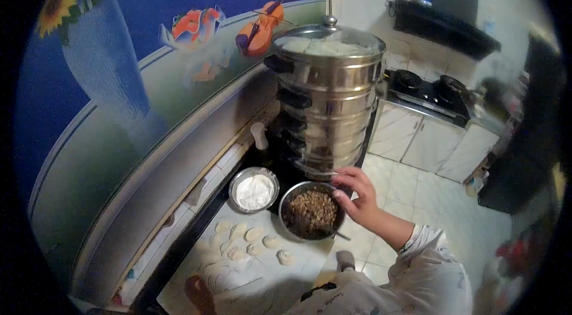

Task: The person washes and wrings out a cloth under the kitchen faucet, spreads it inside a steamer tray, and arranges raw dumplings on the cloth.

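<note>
Right hand at the edge of the brown filling

Coming in from the right, the hand is palm down, its thumb and fingers a narrow gap apart over the far right rim of a metal bowl. Whether the fingertips pinch anything, or touch the rim, I cannot tell. No left hand can be made out for certain; a brown shape at the bottom edge may be part of it or a wooden tool.

The filling lies in the bowl, just in front of a tall steamer, probably so that it stays within easy reach. A thin handle sticks out past the rim, seemingly left where fingers can find it. White powder fills part of a second bowl to the left, near the pale work surface, where small dough pieces lie, some apart, perhaps to stop them sticking. A glass lid covers the steamer's top tier, likely to keep steam in, with pale food showing beneath.
</note>
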A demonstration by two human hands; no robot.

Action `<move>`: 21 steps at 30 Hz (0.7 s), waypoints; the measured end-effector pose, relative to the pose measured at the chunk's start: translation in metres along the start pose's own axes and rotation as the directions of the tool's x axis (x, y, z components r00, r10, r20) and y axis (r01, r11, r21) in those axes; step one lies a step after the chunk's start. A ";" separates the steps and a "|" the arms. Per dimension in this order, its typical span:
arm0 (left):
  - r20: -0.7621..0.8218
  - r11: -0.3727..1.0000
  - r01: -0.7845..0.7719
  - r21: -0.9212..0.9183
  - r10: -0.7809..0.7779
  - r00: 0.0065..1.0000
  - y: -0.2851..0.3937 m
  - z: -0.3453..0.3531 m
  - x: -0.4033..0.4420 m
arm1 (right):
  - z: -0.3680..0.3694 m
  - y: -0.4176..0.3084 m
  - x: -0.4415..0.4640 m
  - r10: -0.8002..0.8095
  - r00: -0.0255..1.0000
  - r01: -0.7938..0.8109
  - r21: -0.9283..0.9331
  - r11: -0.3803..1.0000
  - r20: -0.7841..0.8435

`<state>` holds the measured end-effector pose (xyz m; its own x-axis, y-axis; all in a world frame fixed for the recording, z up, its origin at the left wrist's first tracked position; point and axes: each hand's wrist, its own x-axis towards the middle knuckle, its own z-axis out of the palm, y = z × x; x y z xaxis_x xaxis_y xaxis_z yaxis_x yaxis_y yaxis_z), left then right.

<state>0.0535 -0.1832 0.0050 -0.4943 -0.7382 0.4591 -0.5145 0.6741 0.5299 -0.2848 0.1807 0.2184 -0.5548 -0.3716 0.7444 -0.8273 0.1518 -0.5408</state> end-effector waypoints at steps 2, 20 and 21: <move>-0.082 0.997 -0.079 0.001 0.079 0.993 0.016 0.010 0.004 | -0.026 0.015 0.033 -0.119 0.992 0.118 -0.033 0.993 -0.036; -0.057 0.960 -0.143 -0.242 0.133 0.989 0.351 0.029 0.049 | -0.086 0.095 0.382 -0.036 0.896 0.289 -0.520 0.804 0.442; -0.065 0.963 -0.112 -0.246 0.099 0.993 0.349 0.027 0.048 | -0.084 0.100 0.380 -0.085 0.903 0.307 -0.492 0.815 0.422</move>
<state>-0.1688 0.0175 0.1923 -0.4960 -0.6681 0.5547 -0.2674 0.7253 0.6344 -0.5861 0.1312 0.4800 -0.3932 -0.7345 0.5531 -0.8877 0.4600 -0.0202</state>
